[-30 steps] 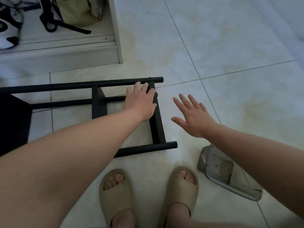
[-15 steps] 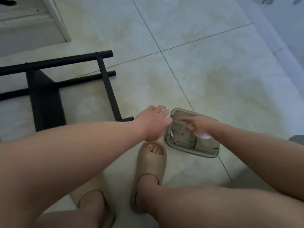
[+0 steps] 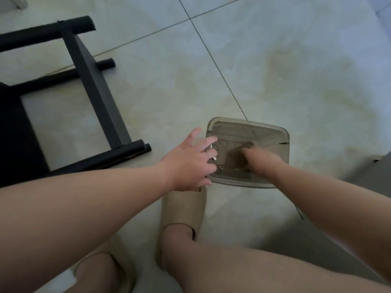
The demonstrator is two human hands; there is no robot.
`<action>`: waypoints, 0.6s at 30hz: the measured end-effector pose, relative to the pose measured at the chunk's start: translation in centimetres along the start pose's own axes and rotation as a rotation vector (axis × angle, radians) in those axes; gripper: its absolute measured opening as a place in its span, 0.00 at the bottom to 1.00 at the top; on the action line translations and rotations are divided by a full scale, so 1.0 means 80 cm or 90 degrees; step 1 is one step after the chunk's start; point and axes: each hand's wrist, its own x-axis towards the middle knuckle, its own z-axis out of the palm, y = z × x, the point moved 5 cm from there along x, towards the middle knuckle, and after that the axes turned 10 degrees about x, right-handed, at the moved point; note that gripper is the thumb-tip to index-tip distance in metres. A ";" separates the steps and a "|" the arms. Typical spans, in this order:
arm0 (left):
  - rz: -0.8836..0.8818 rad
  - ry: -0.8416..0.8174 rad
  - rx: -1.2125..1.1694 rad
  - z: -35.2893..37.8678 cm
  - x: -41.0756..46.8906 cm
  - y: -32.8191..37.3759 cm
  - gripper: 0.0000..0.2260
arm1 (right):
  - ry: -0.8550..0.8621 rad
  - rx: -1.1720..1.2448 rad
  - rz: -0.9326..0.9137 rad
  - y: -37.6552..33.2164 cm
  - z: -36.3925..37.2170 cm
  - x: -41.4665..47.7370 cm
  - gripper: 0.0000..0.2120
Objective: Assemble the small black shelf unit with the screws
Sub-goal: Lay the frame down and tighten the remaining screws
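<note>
1. Shelf unit (image 3: 95,81): one, black, lying on its side on the tiled floor at far left, well apart from both hands. Judged partly assembled, since the round bars are already joined through a flat cross-panel. No screw heads can be made out on it, so how many joints are fastened cannot be told. Fastening and standing it upright appear to remain.
2. Parts counted on the unit: four round bar ends, one flat cross-panel, and one dark panel cut off by the frame edge.
3. Slippers (image 3: 184,206): two, beige. One is just below the box; the other is low at left and mostly hidden by a leg.
4. Left hand (image 3: 190,159): one, with fingers spread and mostly straight, laid over the left rim of the box. One ring is on a finger. A small white sliver shows among the fingers, too small to identify.
5. Box (image 3: 275,136): one, translucent grey-brown, on the floor right of the unit and between the two hands. No screws can be distinguished inside.
6. Metal ring fitting (image 3: 221,167): one, on the box floor near the left hand's fingers.
7. Right hand (image 3: 257,159): one, reaching down into the box with fingers curled. The tips are blurred, so whether they pinch anything cannot be told. Judged step is fetching fasteners.
</note>
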 end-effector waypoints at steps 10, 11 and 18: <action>0.001 -0.007 0.033 -0.003 0.007 0.001 0.18 | -0.037 -0.255 -0.071 -0.004 0.002 0.001 0.14; 0.001 -0.017 0.034 -0.002 0.008 0.002 0.18 | -0.036 -0.282 -0.073 -0.004 0.002 0.000 0.14; -0.005 -0.118 0.059 -0.010 0.020 0.003 0.21 | -0.020 -0.117 0.017 -0.001 -0.033 -0.022 0.10</action>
